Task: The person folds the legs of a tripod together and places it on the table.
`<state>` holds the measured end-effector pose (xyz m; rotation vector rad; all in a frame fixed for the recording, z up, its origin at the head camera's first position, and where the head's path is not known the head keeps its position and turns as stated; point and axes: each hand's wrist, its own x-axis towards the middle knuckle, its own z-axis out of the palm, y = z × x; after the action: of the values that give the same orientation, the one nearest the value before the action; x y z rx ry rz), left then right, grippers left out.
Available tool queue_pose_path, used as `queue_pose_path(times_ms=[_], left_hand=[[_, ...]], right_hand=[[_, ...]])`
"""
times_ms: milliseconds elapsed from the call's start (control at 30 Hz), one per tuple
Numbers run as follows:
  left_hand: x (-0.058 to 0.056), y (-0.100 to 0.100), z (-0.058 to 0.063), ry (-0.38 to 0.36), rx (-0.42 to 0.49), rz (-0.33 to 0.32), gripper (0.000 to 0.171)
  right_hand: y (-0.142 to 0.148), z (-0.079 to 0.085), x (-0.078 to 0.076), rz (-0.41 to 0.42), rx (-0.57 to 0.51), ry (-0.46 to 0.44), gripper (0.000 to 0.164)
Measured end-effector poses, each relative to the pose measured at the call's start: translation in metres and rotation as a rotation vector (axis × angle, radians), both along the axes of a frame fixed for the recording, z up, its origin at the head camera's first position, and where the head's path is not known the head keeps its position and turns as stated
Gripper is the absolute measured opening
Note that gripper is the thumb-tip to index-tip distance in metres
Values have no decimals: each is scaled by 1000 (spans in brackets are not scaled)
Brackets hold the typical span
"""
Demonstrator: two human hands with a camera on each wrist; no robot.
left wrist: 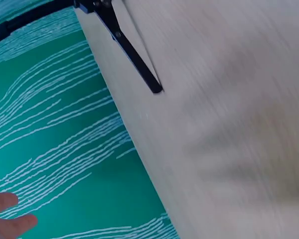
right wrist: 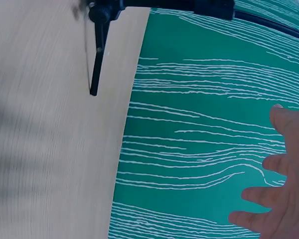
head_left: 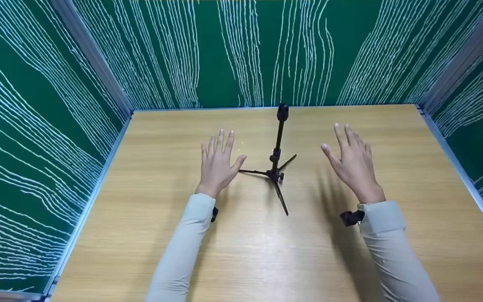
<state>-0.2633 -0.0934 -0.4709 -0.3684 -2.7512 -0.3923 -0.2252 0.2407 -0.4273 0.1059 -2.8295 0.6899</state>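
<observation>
Just right of the frame's centre, a black tripod stand (head_left: 275, 158) is already upright, spread-legged. Left hand (head_left: 217, 165) and right hand (head_left: 356, 170) flank it, outstretched, holding nothing; any remaining work is unclear.

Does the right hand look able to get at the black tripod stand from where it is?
Probably yes: the right hand is open, just to the right of the black tripod stand, and the head view shows nothing between them.
</observation>
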Motion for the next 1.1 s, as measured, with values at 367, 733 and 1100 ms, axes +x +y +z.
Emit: queue_pose_path(times_ms=[367, 733, 1100], left_hand=[[4, 17, -11, 71, 208, -121, 66], [9, 35, -28, 18, 315, -152, 58], [7, 47, -48, -153, 503, -229, 44]], right_hand=[[-5, 10, -5, 19, -253, 33, 65], [-8, 16, -9, 51, -352, 40, 61], [-19, 29, -11, 131, -454, 104, 51]])
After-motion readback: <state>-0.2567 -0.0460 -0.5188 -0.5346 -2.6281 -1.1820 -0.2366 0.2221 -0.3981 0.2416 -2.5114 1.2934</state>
